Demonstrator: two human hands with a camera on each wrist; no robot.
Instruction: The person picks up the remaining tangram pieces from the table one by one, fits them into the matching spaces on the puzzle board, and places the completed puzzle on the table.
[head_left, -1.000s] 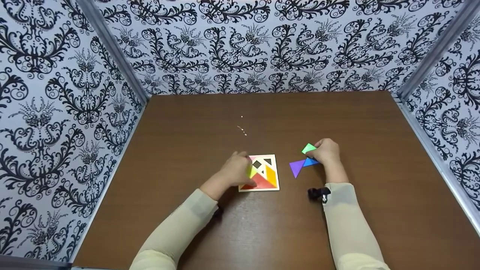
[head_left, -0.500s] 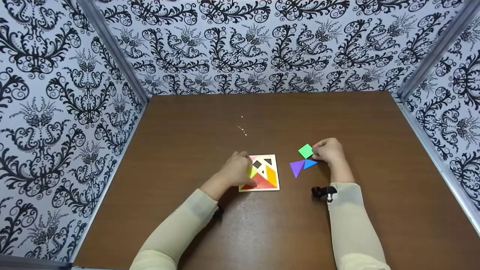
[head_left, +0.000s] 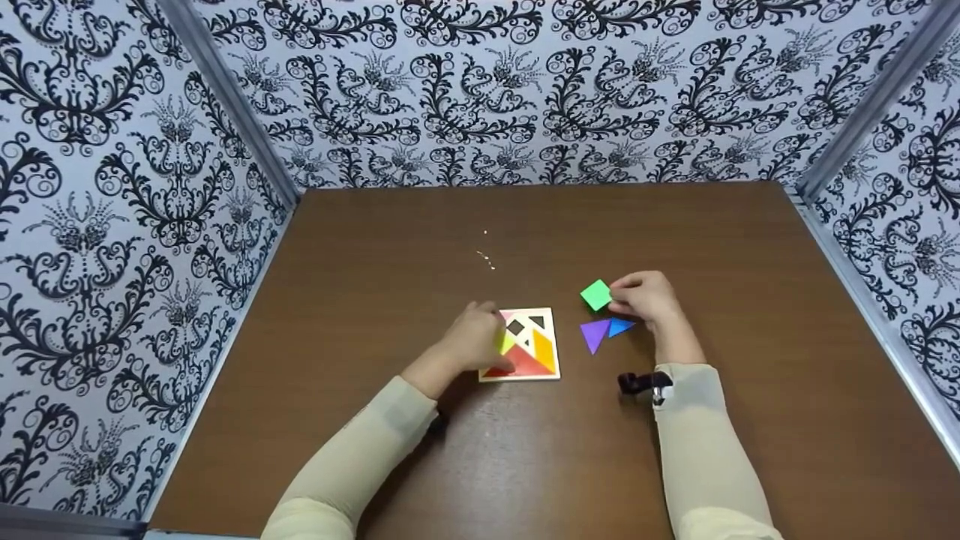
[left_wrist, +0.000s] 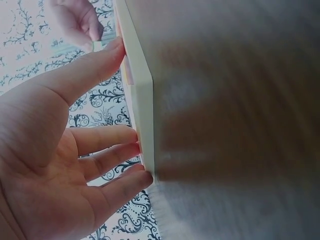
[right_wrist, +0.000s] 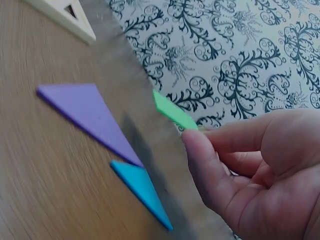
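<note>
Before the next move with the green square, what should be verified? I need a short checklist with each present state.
1. Green square held: ok, pinched by the right grip.
2. Board supported: ok, the left grip touches it at its left side.
3. Square opening uncovered: ok, it shows dark in the head view.
4. Green square above that opening: not ok, it is off to the board's right.
5. Loose pieces off the board: ok, the purple triangle and blue triangle lie on the table.
6. Yellow-green piece fully seated: cannot tell, partly hidden by the left grip.
</note>
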